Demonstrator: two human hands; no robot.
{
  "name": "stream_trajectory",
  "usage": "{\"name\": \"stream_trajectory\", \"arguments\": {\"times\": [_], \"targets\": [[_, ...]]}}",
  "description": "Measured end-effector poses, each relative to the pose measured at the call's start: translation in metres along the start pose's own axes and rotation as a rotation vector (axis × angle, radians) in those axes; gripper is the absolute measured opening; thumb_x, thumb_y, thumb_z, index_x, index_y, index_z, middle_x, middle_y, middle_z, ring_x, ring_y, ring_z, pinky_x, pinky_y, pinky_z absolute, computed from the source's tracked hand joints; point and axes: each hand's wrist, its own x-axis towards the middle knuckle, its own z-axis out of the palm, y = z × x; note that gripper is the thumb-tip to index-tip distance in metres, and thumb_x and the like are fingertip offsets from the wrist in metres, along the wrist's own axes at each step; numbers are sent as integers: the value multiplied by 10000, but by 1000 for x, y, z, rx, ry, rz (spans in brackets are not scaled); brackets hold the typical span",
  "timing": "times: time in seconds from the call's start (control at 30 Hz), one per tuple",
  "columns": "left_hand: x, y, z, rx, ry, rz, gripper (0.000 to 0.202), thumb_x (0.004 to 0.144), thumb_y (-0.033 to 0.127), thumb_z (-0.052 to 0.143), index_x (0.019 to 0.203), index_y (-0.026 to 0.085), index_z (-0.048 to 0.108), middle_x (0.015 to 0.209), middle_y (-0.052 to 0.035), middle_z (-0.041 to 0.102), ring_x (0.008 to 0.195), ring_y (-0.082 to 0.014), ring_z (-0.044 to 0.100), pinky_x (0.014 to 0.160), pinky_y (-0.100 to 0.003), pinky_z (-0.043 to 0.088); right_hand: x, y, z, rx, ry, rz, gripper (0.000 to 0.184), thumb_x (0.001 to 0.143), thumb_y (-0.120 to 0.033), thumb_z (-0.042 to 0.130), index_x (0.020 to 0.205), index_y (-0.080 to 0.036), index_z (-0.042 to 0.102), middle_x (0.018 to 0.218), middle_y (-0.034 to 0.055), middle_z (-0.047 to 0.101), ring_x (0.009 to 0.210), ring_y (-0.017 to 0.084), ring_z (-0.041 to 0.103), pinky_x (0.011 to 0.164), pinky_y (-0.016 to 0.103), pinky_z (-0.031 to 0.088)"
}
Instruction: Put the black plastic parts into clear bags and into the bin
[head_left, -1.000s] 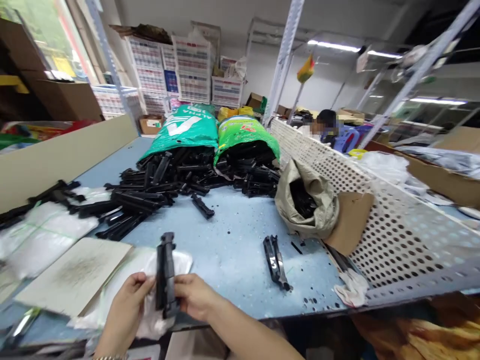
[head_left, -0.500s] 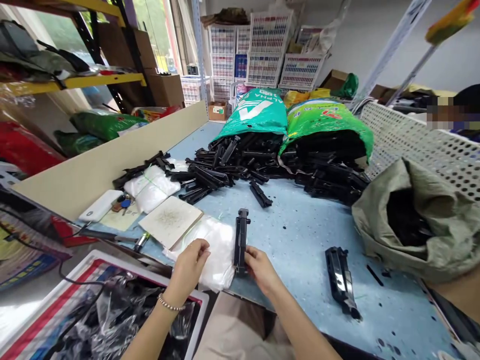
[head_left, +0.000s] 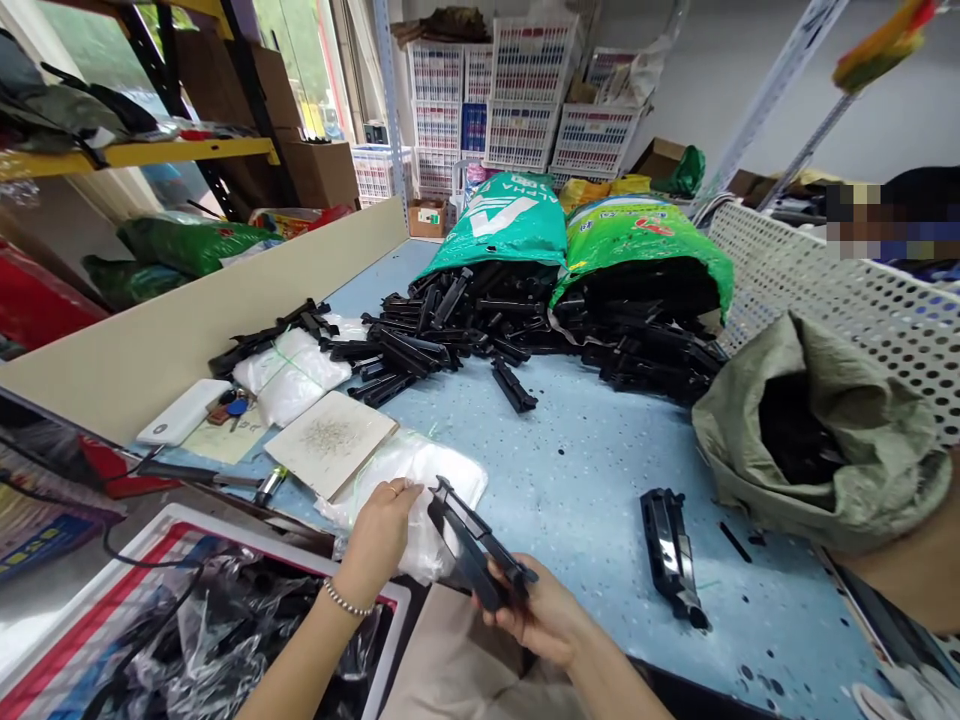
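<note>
Black part (head_left: pixel 480 552) | right hand (head_left: pixel 541 615) fingers clamped around it | left hand (head_left: pixel 377 542) fingers curled on clear bag (head_left: pixel 442 478), grip unclear

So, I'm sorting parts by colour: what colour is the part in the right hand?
Black, plain in the head view: the part in the right hand.

Black part (head_left: pixel 480 548) in right hand (head_left: pixel 544 620)

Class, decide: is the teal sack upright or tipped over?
Tipped over: the teal sack lies on its side, black plastic parts spilling from its mouth onto the table.
</note>
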Motion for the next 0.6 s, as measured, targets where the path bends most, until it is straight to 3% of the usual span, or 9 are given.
{"name": "stream_trajectory", "arguments": {"times": [0.1,0.2,0.33,0.4,0.5,0.6], "targets": [[-3,-4,0,-40,1,-17,441,849,66,392,1231,172,586,1172,-125,629,1089,-225,618,950,-392,527,5,8,-9,55,-84,40,245,762,-321,730,824,-113,616,684,81,701,517,118,654,450,144,494],[-10,9,0,-49,37,-9,484,883,96,379,1341,193,503,1293,-127,571,1188,-227,571,1006,-385,498,14,9,-15,170,-130,78,229,800,-299,702,843,-87,630,685,76,702,528,107,664,477,130,514],[-28,42,3,-111,-8,199,563,890,72,353,1429,228,397,1339,-119,554,1224,-214,548,1029,-346,481,24,5,-13,307,-203,122,266,804,-297,709,914,-63,645,724,84,709,544,89,666,483,103,511],[-34,51,3,-173,-24,255,585,889,61,363,1442,251,373,1333,-102,563,1218,-198,553,1027,-319,480,24,4,-9,296,-175,18,226,787,-270,730,885,-84,647,702,66,703,510,90,649,443,113,500],[-34,48,-4,-233,40,224,586,900,63,395,1436,299,372,1343,-72,551,1236,-185,538,1044,-313,463,15,7,-5,305,-148,-49,248,785,-275,739,916,-84,649,680,61,692,506,90,635,415,108,480],[-26,39,-12,-245,119,187,607,908,62,405,1453,317,328,1392,-65,502,1286,-193,488,1080,-338,427,8,12,-7,427,-296,125,315,825,-333,695,989,-70,644,693,46,678,526,51,608,413,52,444]]}}
